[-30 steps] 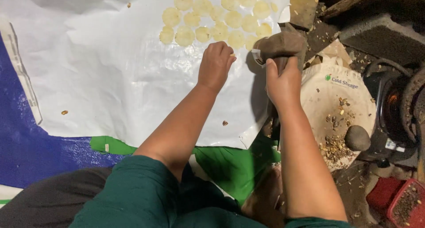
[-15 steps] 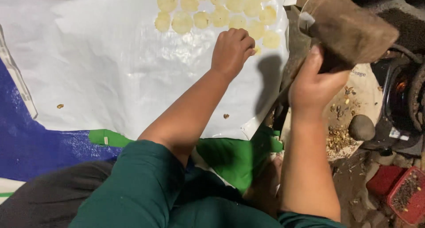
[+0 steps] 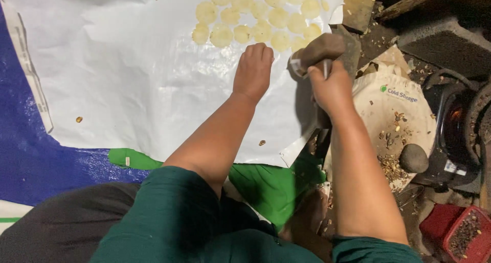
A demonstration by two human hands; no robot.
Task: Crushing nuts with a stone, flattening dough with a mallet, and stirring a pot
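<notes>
Basically right hand (image 3: 332,89) clamped on a stone mallet (image 3: 318,51), head down at the white sheet's (image 3: 128,79) edge; left hand (image 3: 253,71) fisted just beside, near the flattened yellow discs (image 3: 245,23). Risk: striking knuckles or tearing the sheet.

Light fell from above onto the white sheet (image 3: 128,74), which glared softly. The right side lay dim, almost black near the blocks (image 3: 440,33). Forearms cast soft shadows. The picture stayed fairly sharp, slightly grainy.
</notes>
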